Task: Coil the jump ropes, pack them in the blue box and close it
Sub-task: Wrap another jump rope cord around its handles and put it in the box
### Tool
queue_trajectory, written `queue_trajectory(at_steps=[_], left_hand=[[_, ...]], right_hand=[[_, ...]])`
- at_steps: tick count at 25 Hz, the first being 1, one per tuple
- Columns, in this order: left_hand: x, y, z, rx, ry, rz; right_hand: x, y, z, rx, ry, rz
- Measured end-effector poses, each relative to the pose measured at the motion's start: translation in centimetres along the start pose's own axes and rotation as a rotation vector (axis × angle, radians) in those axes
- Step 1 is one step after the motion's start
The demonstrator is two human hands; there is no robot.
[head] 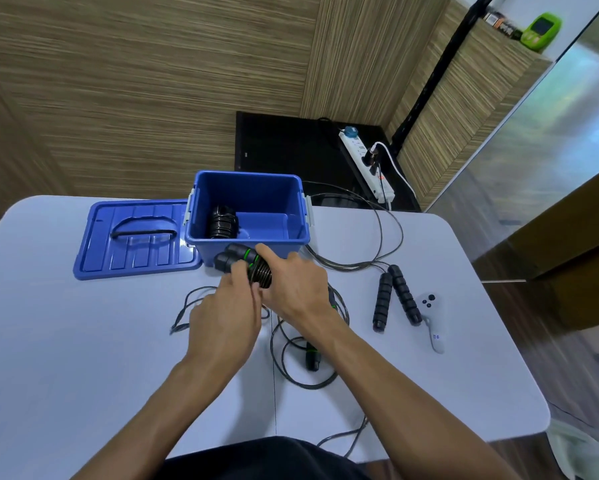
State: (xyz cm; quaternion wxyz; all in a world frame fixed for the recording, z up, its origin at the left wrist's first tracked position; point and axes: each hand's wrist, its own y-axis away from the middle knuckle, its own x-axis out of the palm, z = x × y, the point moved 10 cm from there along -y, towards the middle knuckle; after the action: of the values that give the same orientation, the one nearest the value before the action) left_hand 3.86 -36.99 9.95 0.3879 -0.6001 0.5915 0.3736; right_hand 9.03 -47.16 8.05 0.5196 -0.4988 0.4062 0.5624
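Head view: we are gripping a half-wound rope bundle with both our left hand and right hand, at the blue box's six o'clock. One coil is lying inside; two ropes are waiting, lid off.

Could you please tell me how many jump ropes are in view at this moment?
4: one coiled rope inside the blue box, one bundle in both hands, one foam-handled rope at right, one green-accented rope loose near the table's front.
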Motion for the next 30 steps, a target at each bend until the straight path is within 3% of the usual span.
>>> queue_trajectory(at_steps=[5, 19, 30], left_hand=[[0.2, -0.7, 1.5, 0.008, -0.212, 0.02], [1.3, -0.7, -0.6, 0.159, -0.496, 0.204], [0.4, 2.1, 0.8, 0.183, -0.293, 0.254]], right_hand=[[0.4, -0.2, -0.9, 0.037, 0.005, -0.004], [0.3, -2.7, -7.3, 0.228, -0.026, 0.015], [-0.8, -2.8, -13.1, 0.39, -0.08, 0.042]])
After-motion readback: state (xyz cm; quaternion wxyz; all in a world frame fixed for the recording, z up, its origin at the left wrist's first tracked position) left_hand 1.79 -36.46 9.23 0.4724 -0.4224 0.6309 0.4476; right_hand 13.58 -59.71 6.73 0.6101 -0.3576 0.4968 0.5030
